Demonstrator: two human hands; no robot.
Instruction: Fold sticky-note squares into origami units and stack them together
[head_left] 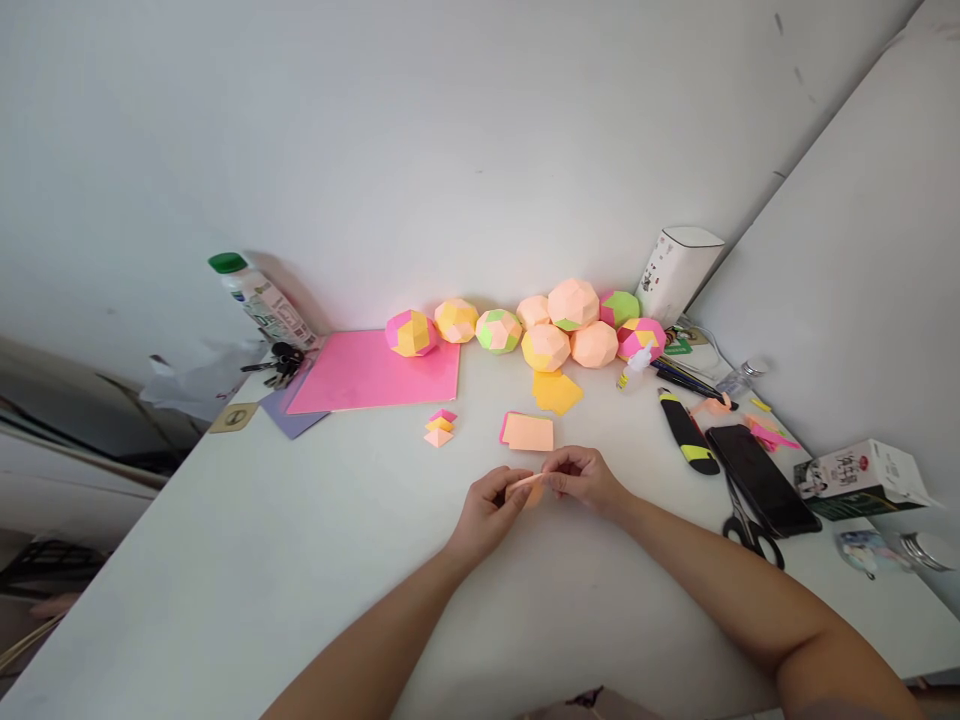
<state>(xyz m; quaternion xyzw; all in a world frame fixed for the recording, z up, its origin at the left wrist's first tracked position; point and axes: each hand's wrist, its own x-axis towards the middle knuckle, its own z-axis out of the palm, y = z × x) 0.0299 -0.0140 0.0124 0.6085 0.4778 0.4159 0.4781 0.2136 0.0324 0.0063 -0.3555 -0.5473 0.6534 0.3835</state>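
Observation:
Between my two hands is a small piece of peach paper [527,481], seen nearly edge-on; its exact folds are too small to make out. My left hand [491,508] pinches its left side. My right hand [586,480] pinches the right end. Just beyond the fingers lies a stack of peach paper slips [531,434] with a pink edge peeking out. Yellow paper squares [556,392] are fanned out behind that stack. To the left rest small folded paper pieces [439,428] in pink, yellow and peach, overlapping one another.
Several faceted paper balls [547,347] line the wall. A pink sheet [375,375] and a white bottle [262,300] are at back left. On the right lie a box cutter [688,432], scissors [750,530], a black phone [765,480], a milk carton [862,480] and a glue bottle [637,366].

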